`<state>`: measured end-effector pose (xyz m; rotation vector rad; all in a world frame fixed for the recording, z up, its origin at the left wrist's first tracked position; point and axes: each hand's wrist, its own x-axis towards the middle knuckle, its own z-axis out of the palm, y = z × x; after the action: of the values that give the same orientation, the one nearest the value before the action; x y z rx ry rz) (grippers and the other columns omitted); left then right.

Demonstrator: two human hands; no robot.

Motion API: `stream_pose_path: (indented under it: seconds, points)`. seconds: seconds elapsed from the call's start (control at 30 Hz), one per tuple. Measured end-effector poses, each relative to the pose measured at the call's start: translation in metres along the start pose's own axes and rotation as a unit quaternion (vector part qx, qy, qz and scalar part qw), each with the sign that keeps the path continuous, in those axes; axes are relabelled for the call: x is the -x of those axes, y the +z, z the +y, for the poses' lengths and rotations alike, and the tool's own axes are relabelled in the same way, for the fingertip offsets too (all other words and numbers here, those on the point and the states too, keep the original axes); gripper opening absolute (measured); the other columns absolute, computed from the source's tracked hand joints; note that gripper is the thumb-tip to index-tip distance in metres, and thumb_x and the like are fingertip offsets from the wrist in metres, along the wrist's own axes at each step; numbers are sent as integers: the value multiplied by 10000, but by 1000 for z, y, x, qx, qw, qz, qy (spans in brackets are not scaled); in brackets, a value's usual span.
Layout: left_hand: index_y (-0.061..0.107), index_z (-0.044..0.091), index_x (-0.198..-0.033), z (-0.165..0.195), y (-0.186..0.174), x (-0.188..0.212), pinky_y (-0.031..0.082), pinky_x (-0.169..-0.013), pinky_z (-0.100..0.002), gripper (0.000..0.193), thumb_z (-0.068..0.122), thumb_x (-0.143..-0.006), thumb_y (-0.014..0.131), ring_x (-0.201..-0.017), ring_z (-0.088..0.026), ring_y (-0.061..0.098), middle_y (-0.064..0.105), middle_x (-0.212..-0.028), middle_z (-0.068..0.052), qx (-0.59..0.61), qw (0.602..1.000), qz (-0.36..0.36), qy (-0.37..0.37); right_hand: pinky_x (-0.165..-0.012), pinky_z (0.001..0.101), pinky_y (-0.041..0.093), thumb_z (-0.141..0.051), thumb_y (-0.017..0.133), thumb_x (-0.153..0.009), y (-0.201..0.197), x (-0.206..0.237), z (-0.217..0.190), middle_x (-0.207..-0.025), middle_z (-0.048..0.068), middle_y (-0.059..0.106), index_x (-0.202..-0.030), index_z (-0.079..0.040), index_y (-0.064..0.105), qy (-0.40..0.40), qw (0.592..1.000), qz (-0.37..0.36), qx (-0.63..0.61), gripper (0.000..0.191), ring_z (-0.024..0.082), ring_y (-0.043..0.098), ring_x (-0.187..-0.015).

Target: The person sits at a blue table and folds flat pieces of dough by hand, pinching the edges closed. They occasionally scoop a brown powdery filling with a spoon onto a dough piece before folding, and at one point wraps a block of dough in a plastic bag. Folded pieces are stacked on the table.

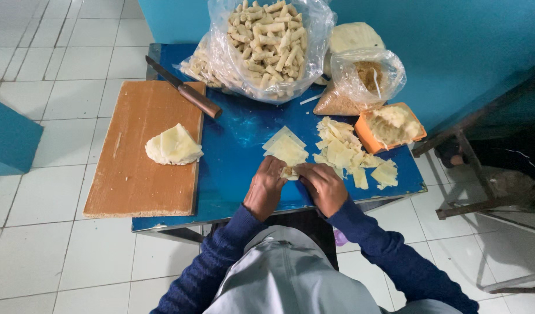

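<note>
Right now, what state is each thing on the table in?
Left hand: closed on the small roll, on the table.
Right hand: closed on the same roll.
Small roll: partly rolled between both hands.
Wrapper sheet: flat, unrolled.
Loose wrapper pile: scattered, unrolled.
Folded stack: resting on the cutting board.
Knife: lying down, unheld.
Big bag of rolls: open, full.
Orange tub: open, filled.

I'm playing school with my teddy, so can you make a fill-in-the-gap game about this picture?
1. Both hands, the left hand and the right hand, roll one small wrapper on the ____ table.
2. The knife has a ____ handle.
3. The wedge-shaped stack of wrappers lies on the wooden ____.
4. The finished rolls sit in a clear plastic ____.

Missing words: blue; brown; board; bag
</note>
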<state>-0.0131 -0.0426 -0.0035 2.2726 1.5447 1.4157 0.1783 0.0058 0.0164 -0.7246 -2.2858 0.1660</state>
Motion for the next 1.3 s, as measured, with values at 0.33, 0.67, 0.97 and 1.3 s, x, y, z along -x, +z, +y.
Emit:
stream_pose_path:
  seconds: [0.33,0.67,0.97,1.3]
  points:
    - [628,-33,-1065,5,-7,-5,498,-869,-455,370,14,-728,772,-1032,-404,579,554,-1072,-188,63,994,-37,-85,-791,424,526,-62,688,-897,14,-10,22,-959,116,710,-1012,-57,691,6,1000,-14,14,115,334,668,-907]
    - [654,25,-870,-10,-5,-23,489,-835,-464,50,73,-880,640,-986,-367,586,604,-971,-160,-8,997,-44,-68,-806,427,535,-126,703,-900,14,-24,40,-962,116,725,-1004,-69,734,35,994,-95,-52,122,327,678,-913]
    - [663,46,-866,-30,6,-34,504,-785,-469,65,14,-810,668,-937,-385,631,645,-922,-151,22,995,-67,-76,-813,435,513,-125,737,-856,18,-40,42,-914,124,654,-958,-78,743,22,994,-99,-44,112,343,628,-927]
    - [668,16,-857,-36,-7,-37,519,-749,-470,142,94,-760,735,-916,-401,643,642,-953,-162,77,986,-130,-69,-831,414,544,109,596,-667,3,-50,52,-1017,119,730,-1114,-97,752,-37,977,-192,-89,516,337,671,-973]
